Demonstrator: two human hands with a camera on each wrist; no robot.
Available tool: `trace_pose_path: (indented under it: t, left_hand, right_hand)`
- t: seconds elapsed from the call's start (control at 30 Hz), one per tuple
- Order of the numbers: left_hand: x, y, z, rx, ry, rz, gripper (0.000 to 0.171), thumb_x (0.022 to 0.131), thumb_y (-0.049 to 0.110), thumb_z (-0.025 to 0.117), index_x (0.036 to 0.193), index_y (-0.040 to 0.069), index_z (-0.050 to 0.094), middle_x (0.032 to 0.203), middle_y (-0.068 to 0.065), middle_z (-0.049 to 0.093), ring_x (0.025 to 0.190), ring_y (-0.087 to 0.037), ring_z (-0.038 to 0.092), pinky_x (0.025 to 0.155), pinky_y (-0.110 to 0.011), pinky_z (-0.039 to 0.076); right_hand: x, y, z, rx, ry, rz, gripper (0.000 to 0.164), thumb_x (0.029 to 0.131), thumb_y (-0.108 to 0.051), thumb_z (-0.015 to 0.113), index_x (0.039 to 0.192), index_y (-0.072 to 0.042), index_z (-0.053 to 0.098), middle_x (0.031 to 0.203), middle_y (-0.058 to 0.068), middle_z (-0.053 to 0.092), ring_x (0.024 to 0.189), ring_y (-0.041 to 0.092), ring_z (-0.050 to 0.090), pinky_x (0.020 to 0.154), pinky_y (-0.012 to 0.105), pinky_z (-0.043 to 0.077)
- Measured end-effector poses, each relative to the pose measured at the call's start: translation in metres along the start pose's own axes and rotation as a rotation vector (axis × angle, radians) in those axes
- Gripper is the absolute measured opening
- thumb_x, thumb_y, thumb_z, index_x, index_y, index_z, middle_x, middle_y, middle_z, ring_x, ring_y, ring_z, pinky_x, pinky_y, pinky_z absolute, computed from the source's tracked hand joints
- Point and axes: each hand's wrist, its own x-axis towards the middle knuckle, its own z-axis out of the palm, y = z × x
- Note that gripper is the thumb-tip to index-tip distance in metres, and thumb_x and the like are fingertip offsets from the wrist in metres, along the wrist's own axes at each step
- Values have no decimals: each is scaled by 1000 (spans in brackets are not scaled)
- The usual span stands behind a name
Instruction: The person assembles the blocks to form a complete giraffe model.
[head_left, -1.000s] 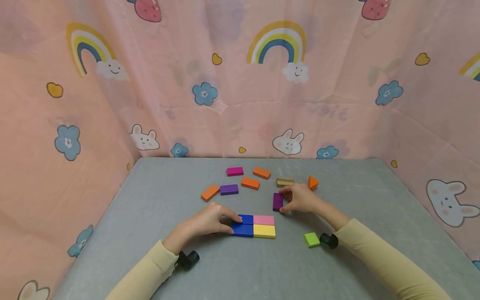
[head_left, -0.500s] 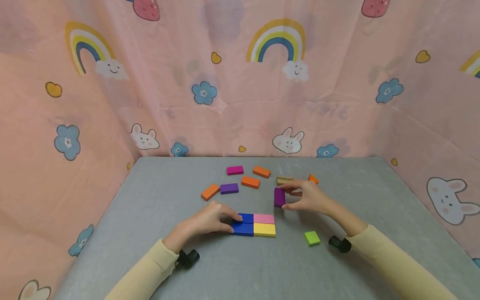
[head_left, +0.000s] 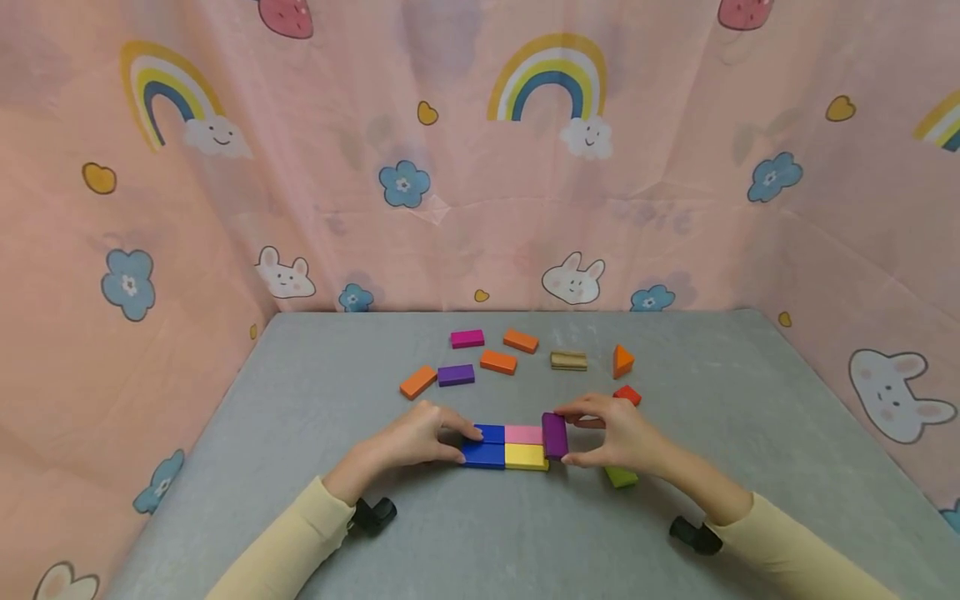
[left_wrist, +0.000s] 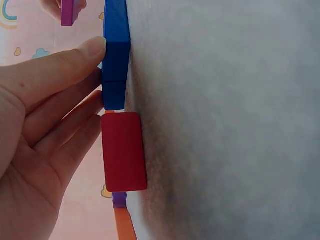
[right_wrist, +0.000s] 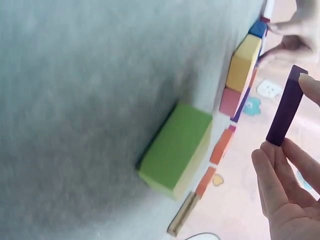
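My left hand (head_left: 416, 437) holds two blue blocks (head_left: 483, 456) lying side by side, thumb at the near one and fingers at the far one. Against their right ends lie a pink block (head_left: 521, 434) and a yellow block (head_left: 522, 457). Between thumb and fingertips my right hand (head_left: 626, 437) pinches a dark purple block (head_left: 555, 437), held up off the table at the right end of the pink and yellow pair. A red block (left_wrist: 124, 151) near the left hand shows in the left wrist view; the hand hides it in the head view.
Farther back lie several orange blocks (head_left: 498, 362), a magenta block (head_left: 467, 339), a violet block (head_left: 456, 376), a gold block (head_left: 568, 361) and an orange triangular block (head_left: 622, 361). A red piece (head_left: 627, 395) and a green block (right_wrist: 177, 149) are near the right hand.
The right hand has lifted the purple block and brought it nearer, to the right end of the joined blocks. A red piece behind that hand has come into view. The left hand stays put.
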Motion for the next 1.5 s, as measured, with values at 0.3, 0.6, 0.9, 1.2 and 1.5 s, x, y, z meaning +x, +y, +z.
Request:
trace_pose_path:
  t: [0.3, 0.6, 0.9, 1.2, 1.5]
  left_hand:
    - [-1, 1, -1, 0, -10, -10, 33, 82, 18, 75, 114, 17, 71, 114, 4, 69, 110, -10, 62, 94, -30, 50]
    - [0, 1, -1, 6, -7, -11, 33, 82, 19, 75, 114, 17, 71, 113, 4, 69, 110, -9, 62, 94, -29, 50]
    - [0, -1, 1, 8, -12, -14, 33, 81, 19, 75, 114, 18, 71, 114, 5, 69, 110, -9, 61, 94, -29, 50]
    - [0, -1, 1, 13, -9, -19, 34, 81, 20, 76, 114, 19, 71, 115, 4, 68, 111, -8, 61, 94, -29, 49]
    - [0, 2, 0, 10, -10, -15, 33, 81, 18, 76, 114, 17, 71, 114, 4, 69, 110, -9, 62, 94, -29, 49]
  right_hand:
    - [-9, -11, 15, 69, -56, -26, 56, 71, -37, 83, 116, -10, 64, 106, -5, 61, 96, 12, 61, 78, 26, 56]
    - [-15, -22, 22, 117, -141, 15, 55, 71, -34, 83, 117, -11, 64, 106, -4, 62, 97, 17, 62, 78, 27, 56]
    - [-16, -26, 26, 48, -210, 72, 55, 70, -39, 83, 116, -15, 65, 103, -8, 61, 91, 10, 60, 78, 19, 54]
    - [-18, -26, 28, -42, -210, 42, 55, 70, -46, 81, 115, -17, 67, 101, -10, 61, 88, 5, 58, 77, 22, 54]
    - [-22, -25, 30, -68, -225, 60, 57, 69, -48, 80, 116, -18, 66, 105, -9, 60, 92, 5, 56, 80, 24, 54]
